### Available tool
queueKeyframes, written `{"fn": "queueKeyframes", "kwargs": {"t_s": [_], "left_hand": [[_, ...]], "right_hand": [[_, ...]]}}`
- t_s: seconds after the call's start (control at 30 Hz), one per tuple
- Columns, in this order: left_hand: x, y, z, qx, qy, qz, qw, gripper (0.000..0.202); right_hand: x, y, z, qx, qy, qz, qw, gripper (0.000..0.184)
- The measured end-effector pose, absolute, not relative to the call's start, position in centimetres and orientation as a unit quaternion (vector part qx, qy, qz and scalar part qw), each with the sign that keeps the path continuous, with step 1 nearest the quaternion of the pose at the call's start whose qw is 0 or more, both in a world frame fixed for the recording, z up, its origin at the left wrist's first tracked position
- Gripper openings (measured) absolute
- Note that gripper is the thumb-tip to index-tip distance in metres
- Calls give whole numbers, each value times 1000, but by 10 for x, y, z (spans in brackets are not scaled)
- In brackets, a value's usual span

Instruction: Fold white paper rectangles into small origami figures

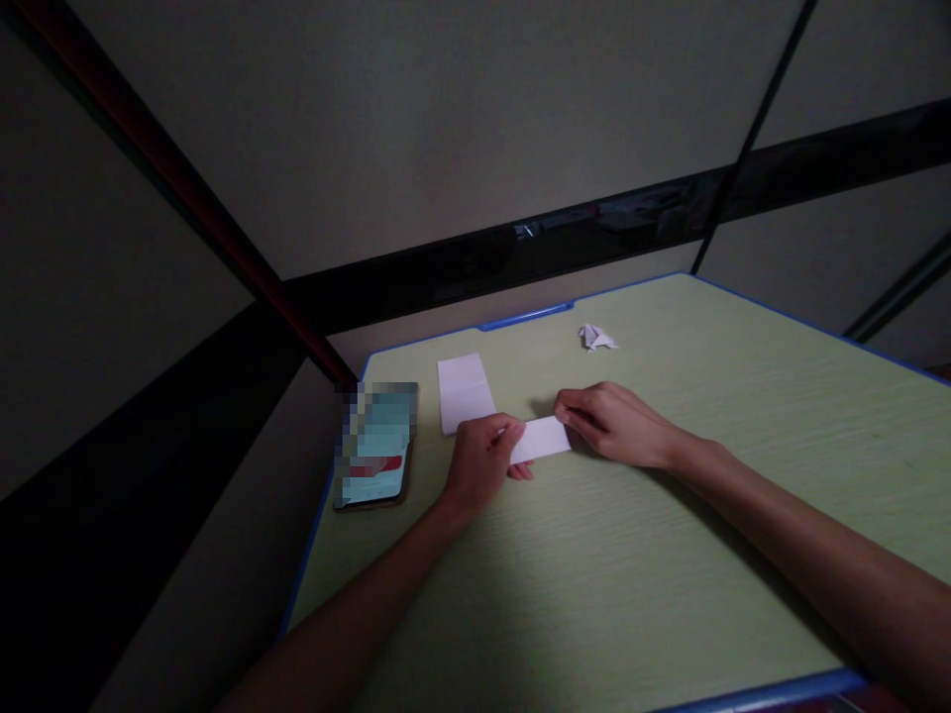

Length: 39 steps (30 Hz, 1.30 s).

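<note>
A small folded strip of white paper lies on the pale green table. My left hand pinches its left end, fingers curled over the paper. At the strip's right end is my right hand, its fingers closed on the edge. Both hands rest on the table top.
A second white sheet with a crease lies just behind my left hand. A phone with a lit screen sits at the table's left edge. A small folded paper figure stands near the far edge. The table has a blue rim.
</note>
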<state>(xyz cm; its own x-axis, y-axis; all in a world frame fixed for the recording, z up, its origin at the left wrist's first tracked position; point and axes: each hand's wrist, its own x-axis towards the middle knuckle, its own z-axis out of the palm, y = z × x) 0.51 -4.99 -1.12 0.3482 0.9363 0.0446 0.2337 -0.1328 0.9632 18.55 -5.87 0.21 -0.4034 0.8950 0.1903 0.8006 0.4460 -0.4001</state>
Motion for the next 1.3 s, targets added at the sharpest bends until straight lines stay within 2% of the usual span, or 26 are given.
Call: {"fn": "queueKeyframes", "kwargs": {"t_s": [0.1, 0.2, 0.27, 0.4, 0.77, 0.93, 1.07, 1.3], "left_hand": [[-3, -44, -10, 628, 466, 418, 463, 21], [-5, -41, -10, 618, 461, 446, 455, 19], [-3, -41, -11, 638, 440, 427, 466, 20], [1, -44, -13, 688, 412, 381, 460, 23], [3, -53, -12, 801, 361, 308, 365, 29], [3, -53, -10, 784, 366, 316, 389, 22], [2, -53, -10, 751, 381, 311, 440, 23], [4, -51, -9, 731, 383, 324, 463, 24]], "right_hand": [[193, -56, 2, -573, -778, 96, 238, 10], [186, -58, 3, -562, -742, 153, 333, 18], [176, -62, 2, -522, -746, 209, 357, 21], [160, -66, -2, -479, -766, 268, 335, 28], [157, -69, -6, -421, -805, 272, 318, 31], [160, -67, -5, -443, -785, 253, 352, 32], [167, -63, -4, -468, -755, 258, 379, 31], [168, -58, -11, -487, -715, 289, 410, 31]]}}
